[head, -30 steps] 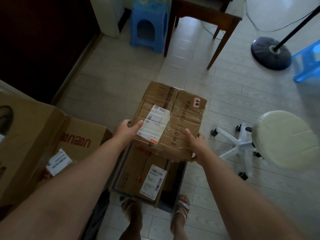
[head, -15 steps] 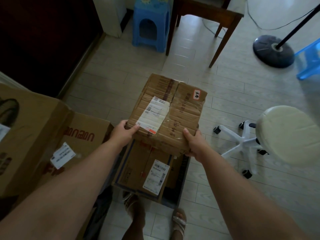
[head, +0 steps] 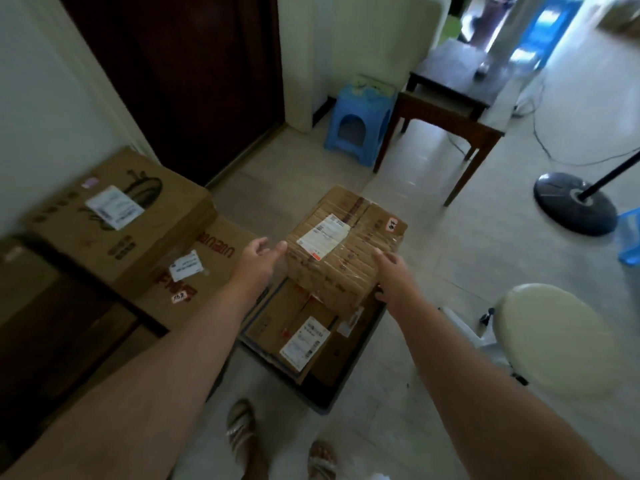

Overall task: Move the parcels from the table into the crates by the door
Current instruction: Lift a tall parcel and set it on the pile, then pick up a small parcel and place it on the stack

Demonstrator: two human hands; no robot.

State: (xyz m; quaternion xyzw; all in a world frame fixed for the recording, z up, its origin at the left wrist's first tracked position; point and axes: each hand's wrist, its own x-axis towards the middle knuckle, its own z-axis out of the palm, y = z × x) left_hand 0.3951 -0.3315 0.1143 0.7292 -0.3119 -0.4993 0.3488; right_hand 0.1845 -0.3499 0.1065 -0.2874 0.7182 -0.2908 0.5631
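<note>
I see the parcel sitting askew on the boxes in the crate. My left hand is spread open beside it. My right hand lies over its near corner, grip unclear. I'd square it flat before leaving.

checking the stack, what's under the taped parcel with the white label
A flatter cardboard parcel with a white label, lying in the dark crate. The taped parcel covers its far end, so that part is hidden.
</note>
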